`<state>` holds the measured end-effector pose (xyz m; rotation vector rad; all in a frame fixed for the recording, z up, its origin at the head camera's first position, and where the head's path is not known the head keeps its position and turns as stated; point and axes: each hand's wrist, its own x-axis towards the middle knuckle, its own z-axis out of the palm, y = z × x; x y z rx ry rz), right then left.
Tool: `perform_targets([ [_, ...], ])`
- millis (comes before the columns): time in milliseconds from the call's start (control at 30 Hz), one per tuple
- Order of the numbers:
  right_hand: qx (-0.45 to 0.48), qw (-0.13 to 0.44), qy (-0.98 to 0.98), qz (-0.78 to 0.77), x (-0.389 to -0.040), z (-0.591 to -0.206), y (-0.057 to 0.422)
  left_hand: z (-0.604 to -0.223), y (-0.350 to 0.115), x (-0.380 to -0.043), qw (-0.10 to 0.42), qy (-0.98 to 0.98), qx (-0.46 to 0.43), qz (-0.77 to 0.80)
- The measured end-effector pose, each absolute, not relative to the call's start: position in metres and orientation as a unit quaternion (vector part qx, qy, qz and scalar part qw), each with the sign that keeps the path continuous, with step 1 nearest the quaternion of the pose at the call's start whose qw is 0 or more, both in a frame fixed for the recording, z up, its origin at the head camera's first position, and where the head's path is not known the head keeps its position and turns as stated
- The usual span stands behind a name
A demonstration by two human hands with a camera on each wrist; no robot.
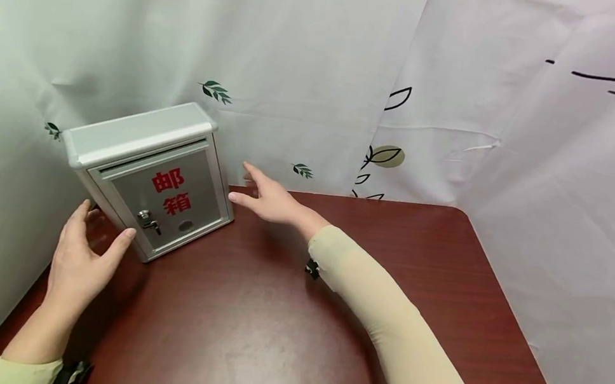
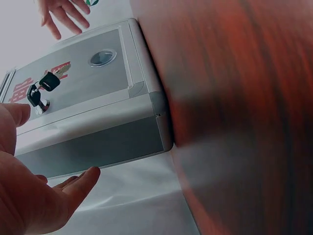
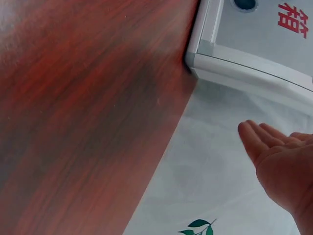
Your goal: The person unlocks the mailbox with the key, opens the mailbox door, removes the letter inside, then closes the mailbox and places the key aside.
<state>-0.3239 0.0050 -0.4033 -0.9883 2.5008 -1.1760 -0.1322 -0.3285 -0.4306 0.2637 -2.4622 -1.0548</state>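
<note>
A silver-grey metal mailbox with red characters stands upright at the back left of the table. Keys hang from the lock on its front, beside a small round window. My left hand is at the box's left side, thumb in front and fingers toward the back, spread apart. In the left wrist view a gap shows between those fingers and the box. On the other side, my right hand reaches toward the box with fingers extended. The right wrist view shows that hand apart from the box.
The dark red wooden table has a glossy top and a rounded back right corner. White curtains with leaf prints hang along its back and sides, close behind the mailbox.
</note>
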Motion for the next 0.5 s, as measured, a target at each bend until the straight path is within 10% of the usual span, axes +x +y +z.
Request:
perform_targets([
  [500, -0.36, 0.099, 0.823, -0.428, -0.334, -0.399, -0.018, -0.43, -0.327, -0.135, 0.197, -0.899, 0.095, -0.38],
])
